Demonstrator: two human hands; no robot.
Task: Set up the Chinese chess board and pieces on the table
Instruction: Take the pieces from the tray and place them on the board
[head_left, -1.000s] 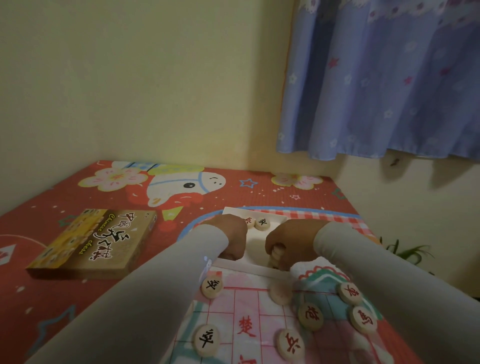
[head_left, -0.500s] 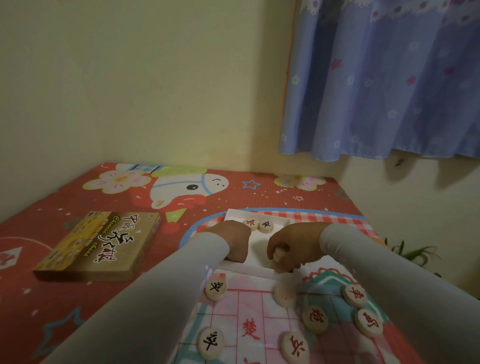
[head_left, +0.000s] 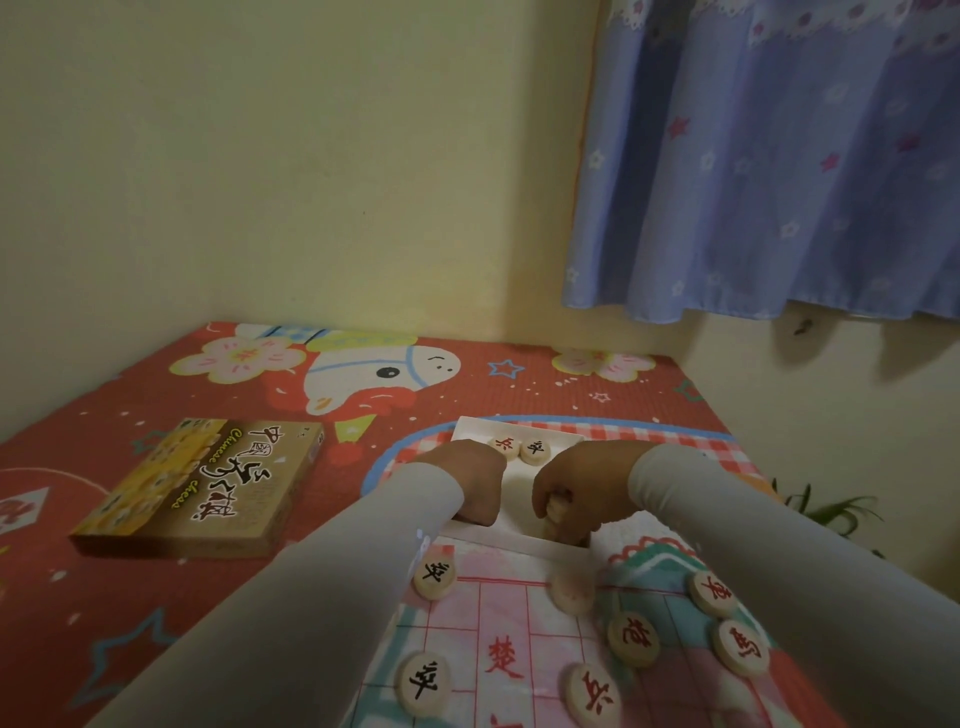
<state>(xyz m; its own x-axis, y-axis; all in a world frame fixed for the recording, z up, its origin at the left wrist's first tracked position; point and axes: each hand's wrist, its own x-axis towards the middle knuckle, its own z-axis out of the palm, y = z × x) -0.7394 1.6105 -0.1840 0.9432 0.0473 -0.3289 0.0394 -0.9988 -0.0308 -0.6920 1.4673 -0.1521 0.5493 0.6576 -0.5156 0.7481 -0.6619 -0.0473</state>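
Note:
A pink chess board (head_left: 519, 629) with a red grid lies on the mat in front of me. Several round wooden pieces lie on it, among them a black-marked piece (head_left: 435, 577) and a red-marked piece (head_left: 634, 638). Beyond the board's far edge sits a white tray (head_left: 519, 540) with two pieces (head_left: 519, 448) at its far end. My left hand (head_left: 467, 483) is curled over the tray's near left corner and grips it, its fingers hidden. My right hand (head_left: 582, 488) holds a short stack of pieces (head_left: 558, 512) inside the tray's near right part.
The brown Chinese chess box (head_left: 208, 483) lies on the red cartoon mat (head_left: 130, 623) to the left. Yellow walls meet in a corner behind. A blue curtain (head_left: 779, 156) hangs at the upper right, and a green plant (head_left: 826, 512) shows past the mat's right edge.
Both hands stay at the tray. The stack of pieces shows slightly more between my right hand's fingers. The view has shifted a little.

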